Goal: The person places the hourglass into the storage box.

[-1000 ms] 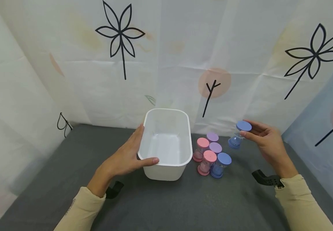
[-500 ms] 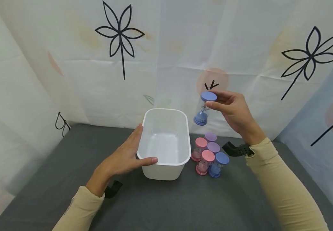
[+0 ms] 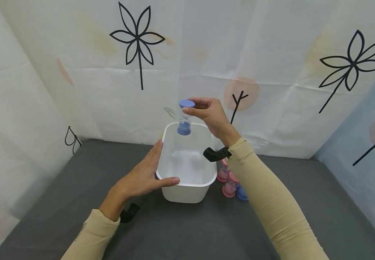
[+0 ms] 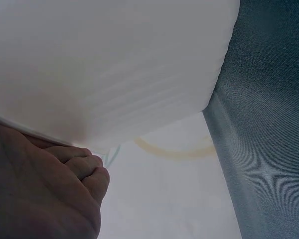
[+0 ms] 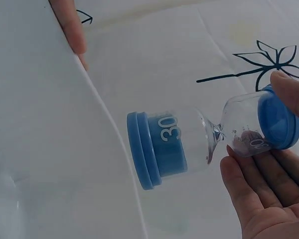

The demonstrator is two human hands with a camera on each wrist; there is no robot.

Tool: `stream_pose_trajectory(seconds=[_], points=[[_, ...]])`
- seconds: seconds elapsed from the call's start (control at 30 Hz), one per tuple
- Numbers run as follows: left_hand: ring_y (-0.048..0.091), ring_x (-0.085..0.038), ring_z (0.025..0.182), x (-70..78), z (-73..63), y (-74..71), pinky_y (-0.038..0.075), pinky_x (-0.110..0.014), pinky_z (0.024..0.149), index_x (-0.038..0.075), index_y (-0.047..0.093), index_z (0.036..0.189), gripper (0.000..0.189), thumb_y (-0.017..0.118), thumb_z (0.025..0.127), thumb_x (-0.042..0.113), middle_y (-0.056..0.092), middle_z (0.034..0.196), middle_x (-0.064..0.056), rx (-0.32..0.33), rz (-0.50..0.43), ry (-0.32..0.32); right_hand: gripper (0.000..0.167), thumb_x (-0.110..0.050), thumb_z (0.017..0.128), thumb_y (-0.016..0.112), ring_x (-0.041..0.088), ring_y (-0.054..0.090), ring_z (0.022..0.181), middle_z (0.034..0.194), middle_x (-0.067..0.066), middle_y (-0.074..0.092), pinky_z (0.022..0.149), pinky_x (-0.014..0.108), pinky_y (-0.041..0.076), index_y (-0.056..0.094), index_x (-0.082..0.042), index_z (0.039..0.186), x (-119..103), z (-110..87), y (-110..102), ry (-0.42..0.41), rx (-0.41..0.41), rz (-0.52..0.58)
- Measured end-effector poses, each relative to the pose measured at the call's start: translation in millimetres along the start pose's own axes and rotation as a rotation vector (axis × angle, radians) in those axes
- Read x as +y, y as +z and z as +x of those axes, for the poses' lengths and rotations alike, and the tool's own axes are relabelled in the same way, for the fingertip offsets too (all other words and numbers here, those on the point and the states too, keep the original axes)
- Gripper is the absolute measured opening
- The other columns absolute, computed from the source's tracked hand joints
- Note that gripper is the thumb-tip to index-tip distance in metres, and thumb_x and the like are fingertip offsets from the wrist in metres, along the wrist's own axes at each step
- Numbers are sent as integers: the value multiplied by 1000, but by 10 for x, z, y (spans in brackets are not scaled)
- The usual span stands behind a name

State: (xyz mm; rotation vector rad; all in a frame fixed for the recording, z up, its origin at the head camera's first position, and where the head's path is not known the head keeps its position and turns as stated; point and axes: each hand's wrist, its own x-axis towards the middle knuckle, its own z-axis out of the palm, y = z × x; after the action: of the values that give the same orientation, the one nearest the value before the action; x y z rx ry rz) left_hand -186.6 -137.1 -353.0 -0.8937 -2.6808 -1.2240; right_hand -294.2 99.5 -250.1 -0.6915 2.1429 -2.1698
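My right hand (image 3: 211, 112) pinches a sand timer (image 3: 184, 127) by its blue top cap, thumb on one side and fingers on the other. The timer is clear plastic with blue ends, blue sand in the lower bulb and a "30" on it, as the right wrist view shows. It hangs upright over the far part of a white plastic tub (image 3: 169, 196). My left hand (image 3: 138, 180) holds the tub's near left corner, thumb over the front rim, fingers along the outside of the left wall. The tub's visible floor bears nothing.
Several sand timers stand right of the tub, partly hidden by my right forearm: pink ones (image 3: 229, 189) and a blue one (image 3: 241, 194). A dark grey cloth (image 3: 174, 231) covers the table. White printed fabric (image 3: 93, 90) hangs behind and at the sides.
My right hand has lifted the blue sand timer from the right of the group and carried it left over the tub. The left hand and the tub have stayed in place.
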Motion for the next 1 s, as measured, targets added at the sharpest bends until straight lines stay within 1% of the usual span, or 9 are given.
stream_pose_trajectory(seconds=[0.17,0.33,0.4,0.47,0.57,0.7,0.8,0.9,1.0], points=[[26,-25,145,-10,0,7,35,-58,109,21,-8,164,123,76,83,59,8,168,-2,-1,21,-6,39,0,88,78,20,71,97,105,11,75,99,35,50,67,7,124,201,93,89,63,65,13],[29,-29,145,-15,4,16,36,-58,109,29,-11,162,122,76,83,60,7,168,1,-2,10,-20,42,-5,85,82,22,71,100,110,15,74,101,36,49,69,4,124,355,119,156,119,107,-58],[29,-31,144,-24,8,20,37,-59,108,29,-12,162,122,76,83,60,8,168,1,-3,12,-21,43,-6,85,83,23,70,101,110,15,74,102,37,48,69,3,124,405,120,172,132,110,-78],[27,-31,146,-27,13,21,35,-59,109,26,-11,163,122,75,83,61,6,168,1,-2,23,-23,44,-7,84,84,23,70,102,111,16,74,103,37,47,69,3,124,451,119,183,145,108,-85],[22,-29,149,-33,15,21,32,-58,111,19,-9,163,123,74,84,61,4,169,0,0,38,-22,45,-7,84,84,24,70,102,111,16,73,103,37,47,69,3,125,514,112,192,164,105,-91],[17,-27,151,-44,10,13,30,-59,113,19,-9,163,123,73,84,63,0,169,1,-5,39,-36,44,-8,85,83,25,70,103,112,15,73,103,38,47,68,3,125,586,101,200,182,90,-107],[20,-28,150,-39,7,17,33,-59,111,20,-11,163,123,74,84,61,1,169,1,-9,31,-33,42,-9,84,84,25,69,104,112,14,73,103,39,47,70,2,123,620,63,183,216,81,-143],[26,-28,147,-27,0,12,36,-58,108,22,-12,163,122,75,84,60,4,168,2,-8,28,-24,43,-10,83,86,24,69,105,111,13,74,104,40,46,72,2,121,643,31,180,255,66,-209],[27,-29,146,-5,-6,11,38,-58,107,23,-12,163,122,75,84,58,5,168,2,-11,21,-16,46,-12,81,87,24,70,105,110,12,74,104,42,46,71,1,123,656,11,179,284,52,-281]])
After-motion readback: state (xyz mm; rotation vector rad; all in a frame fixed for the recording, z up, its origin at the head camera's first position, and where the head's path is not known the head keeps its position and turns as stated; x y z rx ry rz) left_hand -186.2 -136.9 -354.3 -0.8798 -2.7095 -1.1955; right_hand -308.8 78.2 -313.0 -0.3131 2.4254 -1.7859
